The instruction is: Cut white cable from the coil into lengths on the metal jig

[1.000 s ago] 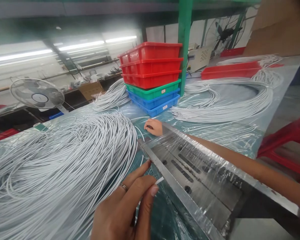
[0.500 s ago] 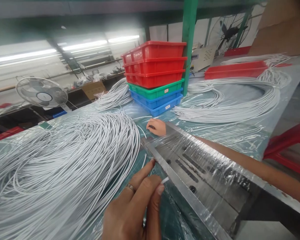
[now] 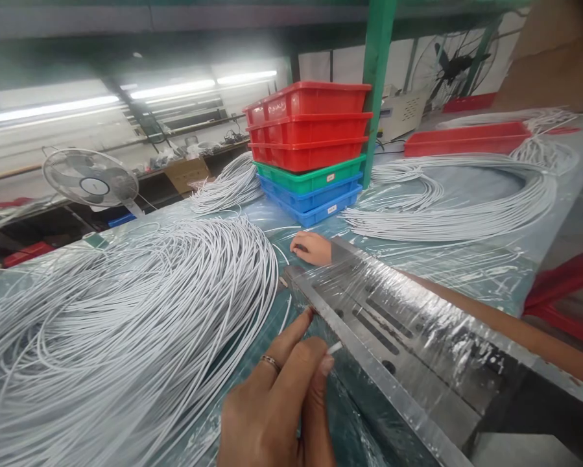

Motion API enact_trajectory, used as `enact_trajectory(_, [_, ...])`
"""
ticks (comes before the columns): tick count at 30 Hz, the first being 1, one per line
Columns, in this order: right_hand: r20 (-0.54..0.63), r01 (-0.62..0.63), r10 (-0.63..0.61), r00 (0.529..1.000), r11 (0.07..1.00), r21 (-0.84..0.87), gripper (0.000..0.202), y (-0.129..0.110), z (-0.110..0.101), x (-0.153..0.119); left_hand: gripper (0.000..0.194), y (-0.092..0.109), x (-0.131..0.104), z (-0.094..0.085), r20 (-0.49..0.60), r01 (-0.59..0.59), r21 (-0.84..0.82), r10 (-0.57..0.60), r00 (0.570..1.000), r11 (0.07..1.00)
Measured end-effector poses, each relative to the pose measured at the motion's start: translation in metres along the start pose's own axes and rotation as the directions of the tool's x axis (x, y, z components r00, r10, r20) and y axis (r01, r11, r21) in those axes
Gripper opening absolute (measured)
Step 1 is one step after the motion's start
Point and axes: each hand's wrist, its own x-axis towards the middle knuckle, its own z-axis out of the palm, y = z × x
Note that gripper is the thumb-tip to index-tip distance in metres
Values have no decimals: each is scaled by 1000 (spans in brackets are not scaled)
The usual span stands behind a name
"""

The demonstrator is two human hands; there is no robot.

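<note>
My left hand (image 3: pixel 276 402), a ring on one finger, pinches the short white end of a cable (image 3: pixel 335 348) between thumb and finger. Another finger stretches to the near edge of a metal fixture (image 3: pixel 432 421), a slotted plate partly wrapped in clear film. Beyond the fixture's far end, my right hand (image 3: pixel 312 248) rests with curled fingers; what they hold, if anything, is hidden. Its forearm runs behind the fixture. A large loose coil of white cable (image 3: pixel 165 324) spreads on the table to the left of both hands.
Stacked red, green and blue trays (image 3: pixel 310 146) stand behind my right hand beside a green post (image 3: pixel 376 84). More white cable (image 3: pixel 466 217) lies at the back right near a long red tray (image 3: pixel 466 139). A red stool (image 3: pixel 568 298) is at the right edge.
The whole view has shifted slightly, so everything sits a little farther right. Both hands keep their poses, and the left still pinches the cable end at the fixture's near edge.
</note>
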Motion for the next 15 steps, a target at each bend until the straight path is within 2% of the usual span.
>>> enact_trajectory(8, [14, -11, 11, 1000, 1000, -5, 15, -6, -2, 0, 24, 2, 1, -1, 17, 47, -62, -46, 999, 997])
enact_trajectory(15, [51, -45, 45, 998, 999, -5, 17, -1, 0, 3, 24, 8, 2, -1, 17, 113, -95, -112, 994, 989])
